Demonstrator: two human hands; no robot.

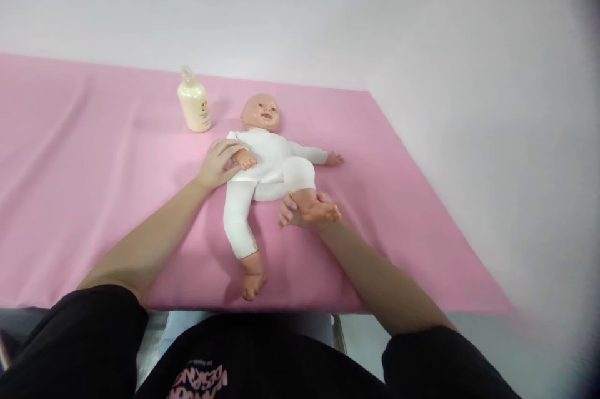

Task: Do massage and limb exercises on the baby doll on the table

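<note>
A baby doll (267,161) in a white bodysuit lies on its back on a pink sheet (94,199), head toward the far wall. My left hand (218,164) rests against the doll's side and holds its near arm. My right hand (300,211) grips the doll's right-side lower leg, which is bent with the knee raised and the foot (323,212) lying across my fingers. The doll's other leg stretches straight toward me, its bare foot (253,285) near the sheet's front edge.
A cream lotion bottle (194,104) stands upright on the sheet just left of the doll's head. A white wall rises behind and to the right. The sheet's front edge (304,310) lies close to my body.
</note>
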